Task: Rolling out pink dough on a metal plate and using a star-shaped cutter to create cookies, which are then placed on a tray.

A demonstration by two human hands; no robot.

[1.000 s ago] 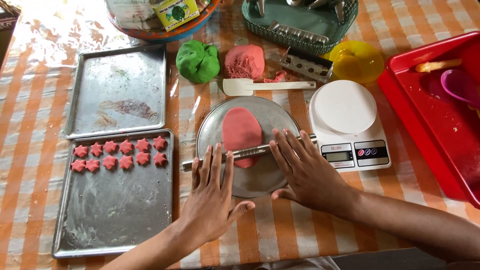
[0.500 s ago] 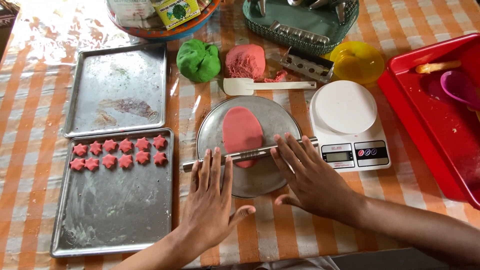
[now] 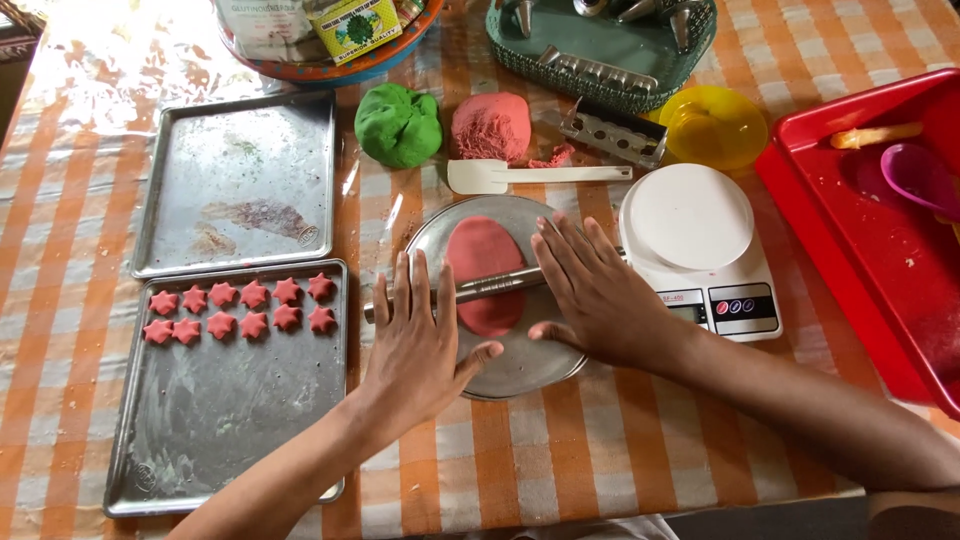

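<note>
The metal rolling pin (image 3: 500,285) shows only its middle stretch; both ends lie under the palms of the left hand (image 3: 425,345) and the right hand (image 3: 600,295). The near edge of the flattened pink dough (image 3: 483,262) is partly covered by the left thumb. The round metal plate (image 3: 520,365) is hidden in part beneath both hands. The red tray (image 3: 850,270) is cut off at the right edge, the green basket (image 3: 620,55) and the orange bowl (image 3: 330,70) at the top. The purple scoop (image 3: 920,175) also runs out of view.
</note>
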